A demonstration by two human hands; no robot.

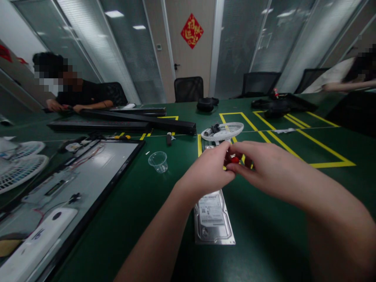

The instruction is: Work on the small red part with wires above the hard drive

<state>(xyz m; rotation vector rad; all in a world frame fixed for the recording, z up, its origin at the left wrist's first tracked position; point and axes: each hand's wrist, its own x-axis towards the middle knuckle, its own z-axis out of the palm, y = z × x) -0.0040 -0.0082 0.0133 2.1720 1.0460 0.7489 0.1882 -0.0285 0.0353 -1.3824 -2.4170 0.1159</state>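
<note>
My left hand [212, 166] and my right hand [258, 164] meet over the green table, with their fingertips together. A small red object [234, 160] shows between the curled fingers of my right hand; its kind cannot be made out. The fingers of my left hand are closed and mostly turned away, so what they pinch, if anything, is hidden. Below my hands a silver hard drive [213, 219] lies flat, label up, partly covered by my left wrist. Just beyond my hands sits a white mesh basket [235, 128] with small dark parts in it.
A clear plastic cup [158, 161] stands left of my hands. An opened flat panel [96, 168] covers the left side, with a white power strip-like bar [38, 241] on it. Long black bars [123, 119] lie farther back. A co-worker [82, 92] sits back left, another person [337, 78] at right.
</note>
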